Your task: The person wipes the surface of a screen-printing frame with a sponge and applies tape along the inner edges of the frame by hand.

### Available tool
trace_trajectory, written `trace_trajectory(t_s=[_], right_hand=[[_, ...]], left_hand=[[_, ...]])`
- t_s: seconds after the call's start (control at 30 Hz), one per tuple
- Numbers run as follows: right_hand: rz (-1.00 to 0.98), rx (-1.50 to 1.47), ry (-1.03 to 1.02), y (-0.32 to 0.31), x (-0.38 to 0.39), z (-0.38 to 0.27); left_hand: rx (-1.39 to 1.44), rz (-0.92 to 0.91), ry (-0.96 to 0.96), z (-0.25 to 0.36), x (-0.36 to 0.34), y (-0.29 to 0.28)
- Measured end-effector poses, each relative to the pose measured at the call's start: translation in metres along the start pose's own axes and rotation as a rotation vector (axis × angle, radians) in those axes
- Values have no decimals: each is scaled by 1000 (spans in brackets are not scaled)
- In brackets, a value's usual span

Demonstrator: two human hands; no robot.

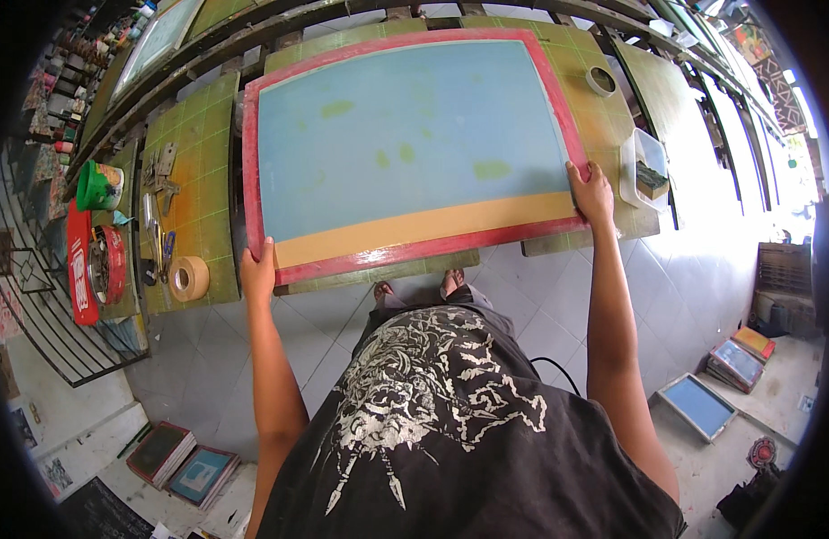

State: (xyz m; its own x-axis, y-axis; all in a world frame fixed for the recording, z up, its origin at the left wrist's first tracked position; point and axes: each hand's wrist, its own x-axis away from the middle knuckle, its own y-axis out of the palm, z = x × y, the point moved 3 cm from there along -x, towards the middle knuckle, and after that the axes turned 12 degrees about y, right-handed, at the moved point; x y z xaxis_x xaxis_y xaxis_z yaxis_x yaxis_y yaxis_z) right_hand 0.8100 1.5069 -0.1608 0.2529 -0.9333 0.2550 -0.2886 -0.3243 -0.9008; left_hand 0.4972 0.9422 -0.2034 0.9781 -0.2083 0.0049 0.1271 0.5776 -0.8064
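A large screen-printing frame (405, 135) with a red border and blue mesh lies over the green boards of the worktable. Greenish patches mark its mesh, and a strip of tan tape (432, 216) runs along the near side. My left hand (258, 267) grips the near left corner, thumb on top. On the right edge, close to the near corner, my right hand (594, 193) holds the frame, with its thumb above and its other fingers mostly wrapped round the outside.
Left of the frame are a tan tape roll (189, 278), metal hinge-like pieces (163, 171), a red round tin (109, 263) and a green tub (98, 185). A tape roll (601, 82) and a clear plastic box (644, 171) sit at the right. Smaller framed screens (698, 407) rest behind me.
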Motion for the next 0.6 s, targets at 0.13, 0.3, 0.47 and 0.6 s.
trace_trajectory(t_s=[0.13,0.3,0.47,0.6], right_hand=[[69,-69,-185,11,-2,17],[249,68,-199,10,17,33],[431,36,-351,12,45,17],[153,113,-730,62,150,-57]], left_hand=[[159,-96,-14,12,-3,1],[76,-99,-2,6,0,-1],[28,3,17,-21,-2,6],[-7,-5,3,-5,-2,5]])
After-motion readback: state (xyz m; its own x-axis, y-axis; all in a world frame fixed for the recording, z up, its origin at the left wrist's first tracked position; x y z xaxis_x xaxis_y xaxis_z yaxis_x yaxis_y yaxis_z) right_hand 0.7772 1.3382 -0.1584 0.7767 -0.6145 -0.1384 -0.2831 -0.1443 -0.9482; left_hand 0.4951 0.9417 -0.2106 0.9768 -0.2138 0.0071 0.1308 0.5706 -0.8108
